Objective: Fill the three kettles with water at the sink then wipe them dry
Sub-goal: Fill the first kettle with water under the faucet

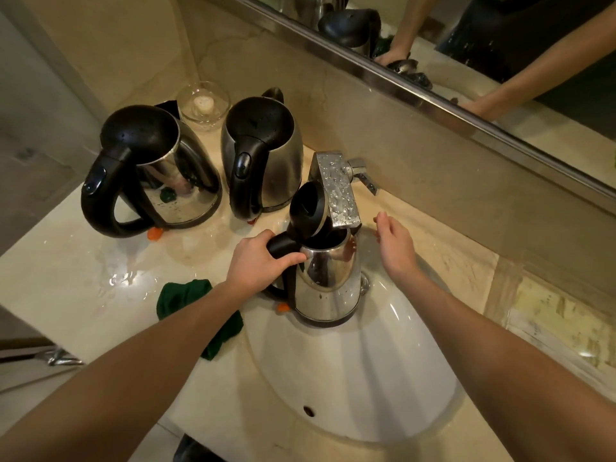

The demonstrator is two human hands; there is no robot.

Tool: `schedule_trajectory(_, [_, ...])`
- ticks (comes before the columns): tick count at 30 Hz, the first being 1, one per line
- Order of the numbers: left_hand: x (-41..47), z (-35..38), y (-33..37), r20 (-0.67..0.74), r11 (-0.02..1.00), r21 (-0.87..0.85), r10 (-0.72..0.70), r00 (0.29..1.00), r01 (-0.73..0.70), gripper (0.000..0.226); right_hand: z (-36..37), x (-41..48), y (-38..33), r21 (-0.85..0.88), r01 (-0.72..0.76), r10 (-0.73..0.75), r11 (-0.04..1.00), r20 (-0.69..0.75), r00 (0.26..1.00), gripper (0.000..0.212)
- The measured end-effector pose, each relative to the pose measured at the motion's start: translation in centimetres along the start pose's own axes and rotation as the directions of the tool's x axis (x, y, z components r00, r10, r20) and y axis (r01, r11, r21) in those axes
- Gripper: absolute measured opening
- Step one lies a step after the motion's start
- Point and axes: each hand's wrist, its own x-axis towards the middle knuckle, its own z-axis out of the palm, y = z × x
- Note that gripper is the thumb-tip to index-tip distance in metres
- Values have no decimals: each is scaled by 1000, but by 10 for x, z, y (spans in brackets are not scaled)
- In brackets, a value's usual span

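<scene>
A steel kettle (pixel 328 288) with a black handle stands in the white sink (pixel 366 378), its black lid (pixel 308 208) flipped up under the wet chrome faucet (pixel 336 191). My left hand (pixel 256 266) grips its handle. My right hand (pixel 393 245) hovers open to the right of the faucet spout, holding nothing. No water stream is visible. Two more steel kettles stand on the counter at the back left, one on the left (pixel 156 168) and one in the middle (pixel 263 151), both with lids down. A dark green cloth (pixel 186 296) lies on the counter under my left forearm.
The marble counter (pixel 83 261) is wet with puddles around the kettles. A glass bowl (pixel 203 105) stands behind the kettles against the wall. A mirror (pixel 500 45) runs along the back wall. The faucet lever (pixel 361 173) sticks out to the right.
</scene>
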Motion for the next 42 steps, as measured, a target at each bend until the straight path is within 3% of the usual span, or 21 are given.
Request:
schedule_trajectory(4, [3,6,-5,-17,1000,4,9,1000,-9,59,-9,21,21,-333,67,-83,941,-32,996,50])
schedule_trajectory(7, [9,7,-9,-2,999,34,12,1000,-12,68,-14,35,29,-479,119,-145,870,-18,989,49])
schedule_trajectory(11, [13,9,-12,-15,996,80,32,999,-30,67,-15,51,41,-665,313,-314,678,123,941,50])
schedule_trajectory(16, [16,15,-16,-59,979,174,118,991,-106,81,-19,69,54,-764,422,-395,487,238,887,64])
schedule_trajectory(21, [20,21,-29,-115,951,168,279,953,-258,85,-31,82,59,-794,487,-427,364,323,845,61])
schedule_trajectory(32, [26,18,-34,-123,891,171,442,889,-420,78,-34,90,67,-795,475,-413,377,315,855,61])
schedule_trajectory(42, [27,24,-42,-216,784,272,614,759,-558,69,-29,90,61,-832,441,-449,336,270,852,63])
